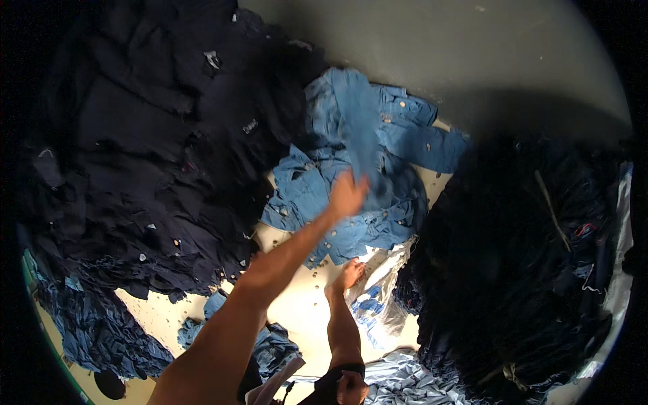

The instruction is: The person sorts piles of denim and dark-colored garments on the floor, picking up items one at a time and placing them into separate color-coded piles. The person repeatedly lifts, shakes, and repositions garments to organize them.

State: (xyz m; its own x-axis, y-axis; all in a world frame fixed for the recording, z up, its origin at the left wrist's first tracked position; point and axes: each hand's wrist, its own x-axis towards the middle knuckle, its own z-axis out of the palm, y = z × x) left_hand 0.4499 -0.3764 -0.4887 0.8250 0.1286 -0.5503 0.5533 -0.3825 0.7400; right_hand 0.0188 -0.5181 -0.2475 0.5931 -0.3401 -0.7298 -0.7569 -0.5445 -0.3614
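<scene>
My left hand (347, 194), at the end of an arm reaching up from the lower left, is closed on a blue shirt (356, 111). The shirt's raised part is smeared by motion. Beneath and around it lies a heap of similar blue button-front garments (395, 229). Low in the picture, by my dark shorts, my right hand (352, 387) shows only in part; its fingers are not clear. One bare foot (352, 271) stands just below the blue heap.
A large pile of dark garments (142, 128) fills the left side. Another dark pile (513, 270) rises at the right. A clear plastic bag (386, 310) lies beside my foot. Blue clothes (101, 331) lie lower left, grey-blue cloth (412, 378) at the bottom. Small bits dot the pale floor (304, 317).
</scene>
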